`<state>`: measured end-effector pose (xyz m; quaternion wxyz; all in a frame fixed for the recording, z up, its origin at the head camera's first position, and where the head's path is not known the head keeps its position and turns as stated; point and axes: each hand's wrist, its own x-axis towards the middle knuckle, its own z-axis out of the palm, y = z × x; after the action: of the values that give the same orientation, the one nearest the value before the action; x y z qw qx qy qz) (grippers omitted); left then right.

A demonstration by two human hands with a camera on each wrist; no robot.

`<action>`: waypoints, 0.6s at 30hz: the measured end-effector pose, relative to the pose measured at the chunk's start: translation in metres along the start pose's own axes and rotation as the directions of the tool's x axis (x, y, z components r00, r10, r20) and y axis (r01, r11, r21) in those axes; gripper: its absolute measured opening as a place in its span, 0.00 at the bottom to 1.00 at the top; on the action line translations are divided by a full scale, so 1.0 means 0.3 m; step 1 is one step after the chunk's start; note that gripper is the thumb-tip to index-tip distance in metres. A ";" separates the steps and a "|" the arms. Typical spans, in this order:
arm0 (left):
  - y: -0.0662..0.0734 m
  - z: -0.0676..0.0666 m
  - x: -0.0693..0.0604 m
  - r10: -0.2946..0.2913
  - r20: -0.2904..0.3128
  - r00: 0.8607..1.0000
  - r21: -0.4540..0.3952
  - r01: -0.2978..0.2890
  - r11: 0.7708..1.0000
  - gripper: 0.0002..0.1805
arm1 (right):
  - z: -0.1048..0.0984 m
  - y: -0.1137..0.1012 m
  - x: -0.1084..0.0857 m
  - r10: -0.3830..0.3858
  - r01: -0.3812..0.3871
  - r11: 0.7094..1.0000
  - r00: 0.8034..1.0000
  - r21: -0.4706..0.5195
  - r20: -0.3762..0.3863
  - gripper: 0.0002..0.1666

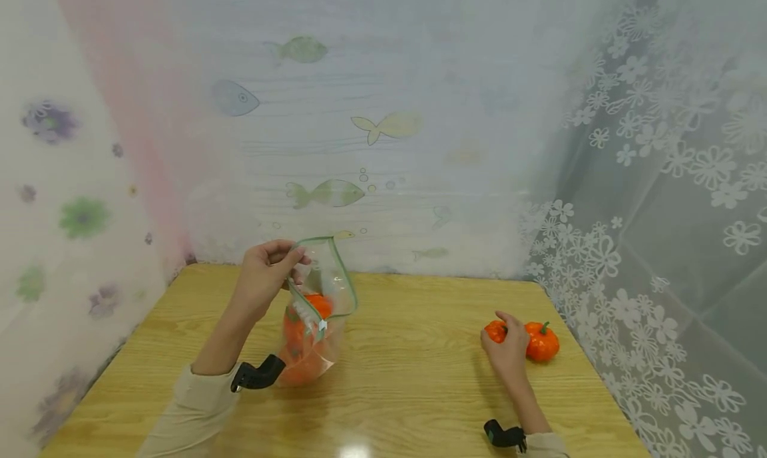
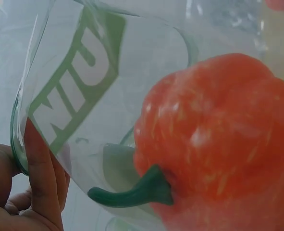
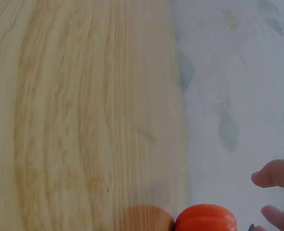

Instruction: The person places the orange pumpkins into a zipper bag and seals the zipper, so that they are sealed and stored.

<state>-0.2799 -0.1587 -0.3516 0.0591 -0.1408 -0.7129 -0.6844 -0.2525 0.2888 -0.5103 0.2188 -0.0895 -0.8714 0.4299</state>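
Observation:
My left hand (image 1: 269,271) pinches the rim of a clear zip bag (image 1: 344,285) with a green seal, and the bag's mouth gapes. Inside are orange toy pumpkins (image 1: 296,335); the plastic blurs how many. Through the film in the left wrist view, one pumpkin (image 2: 218,134) shows its dark green stem. On the right of the table, my right hand (image 1: 512,355) reaches around a small orange pumpkin (image 1: 495,330), partly hidden by the hand. In the right wrist view, the visible fingertips (image 3: 266,177) stand apart from that pumpkin (image 3: 206,219); the thumb is out of sight there.
Another orange pumpkin (image 1: 542,343) with a green stem lies just right of my right hand. The wooden table (image 1: 413,358) meets a fish-patterned curtain (image 1: 389,145) at the back, with flowered curtains (image 1: 677,298) at the sides.

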 end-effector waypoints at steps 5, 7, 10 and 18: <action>-0.052 -0.059 0.052 -0.001 0.016 1.000 0.023 0.001 1.000 0.21 | 0.004 0.012 0.012 0.038 -0.038 0.998 0.999 -0.055 0.010 0.35; -0.073 -0.083 0.071 -0.009 0.022 1.000 0.025 0.008 1.000 0.22 | 0.005 0.013 0.016 0.046 -0.046 0.997 0.999 -0.064 0.006 0.36; -0.101 -0.118 0.094 -0.011 0.035 0.999 0.033 0.009 0.999 0.23 | 0.006 0.014 0.021 0.059 -0.059 0.995 0.998 -0.079 -0.005 0.38; -0.150 -0.194 0.159 0.001 0.037 0.999 -0.004 -0.001 1.000 0.22 | 0.019 0.023 0.017 0.114 -0.116 0.990 0.993 -0.078 -0.032 0.40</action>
<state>-0.3444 -0.2118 -0.3783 0.0459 -0.1538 -0.7124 -0.6832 -0.2598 0.2908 -0.5173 0.2018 -0.1541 -0.8782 0.4052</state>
